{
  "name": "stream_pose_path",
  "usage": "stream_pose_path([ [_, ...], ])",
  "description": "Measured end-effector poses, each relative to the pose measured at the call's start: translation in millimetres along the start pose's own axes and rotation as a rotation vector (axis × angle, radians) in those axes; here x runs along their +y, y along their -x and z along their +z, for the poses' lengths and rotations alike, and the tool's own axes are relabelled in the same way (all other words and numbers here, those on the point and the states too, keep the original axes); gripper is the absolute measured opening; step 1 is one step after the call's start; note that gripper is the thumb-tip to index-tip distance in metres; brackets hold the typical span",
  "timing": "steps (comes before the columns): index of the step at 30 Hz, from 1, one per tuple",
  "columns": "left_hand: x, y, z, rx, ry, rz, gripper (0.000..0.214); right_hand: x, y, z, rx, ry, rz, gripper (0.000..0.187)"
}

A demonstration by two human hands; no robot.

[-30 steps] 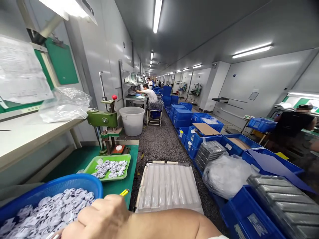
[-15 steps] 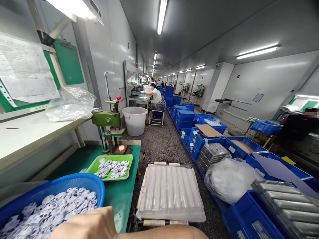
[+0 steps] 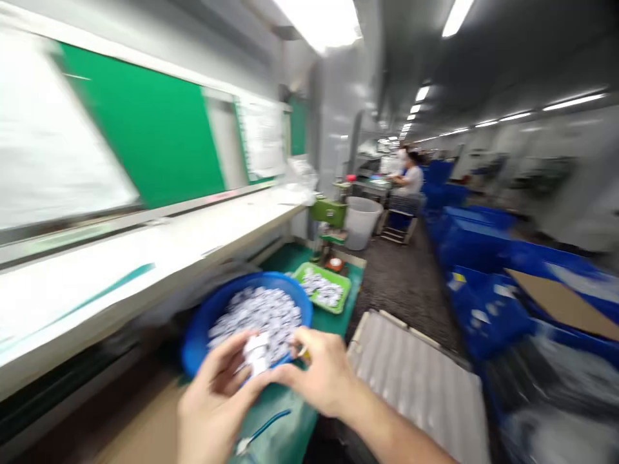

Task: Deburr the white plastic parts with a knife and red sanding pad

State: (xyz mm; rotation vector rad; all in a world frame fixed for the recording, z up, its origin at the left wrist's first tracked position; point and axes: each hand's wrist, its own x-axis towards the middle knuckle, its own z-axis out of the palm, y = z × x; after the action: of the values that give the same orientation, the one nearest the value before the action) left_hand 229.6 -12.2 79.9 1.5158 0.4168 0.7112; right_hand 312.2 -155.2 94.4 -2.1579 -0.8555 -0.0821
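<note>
- Single cam, head-worn, looks forward and down.
- Left hand (image 3: 213, 403) and right hand (image 3: 326, 374) close, low in frame.
- White shelf (image 3: 184, 240) near on left; aisle (image 3: 394, 277) recedes beyond.

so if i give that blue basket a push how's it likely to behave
The blue basket probably resists tipping, since it is broad and its load spreads across it. The white pieces heaped inside look small and loose, so a jolt might make them shift. With so many in it, it likely drags more than when empty.
</note>
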Motion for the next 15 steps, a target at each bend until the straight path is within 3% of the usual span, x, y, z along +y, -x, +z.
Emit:
stream_pose_path([
  [2, -0.7, 1.8, -17.9, -0.010, 0.045, -0.047, 0.061, -4.0, -9.0, 7.2, -0.099, 0.048, -0.078, 0.057],
  [5, -0.2, 3.4, -39.7, 0.041, 0.054, 0.005, 0.066, -12.0, -22.9, 25.2, -0.226, 0.091, -0.259, 0.054],
  [15, 8.7, 26.6, -98.0, 0.223, -0.118, 0.098, 0.066, -49.4, -55.8, 73.5, -0.471, 0.121, -0.644, 0.055],
])
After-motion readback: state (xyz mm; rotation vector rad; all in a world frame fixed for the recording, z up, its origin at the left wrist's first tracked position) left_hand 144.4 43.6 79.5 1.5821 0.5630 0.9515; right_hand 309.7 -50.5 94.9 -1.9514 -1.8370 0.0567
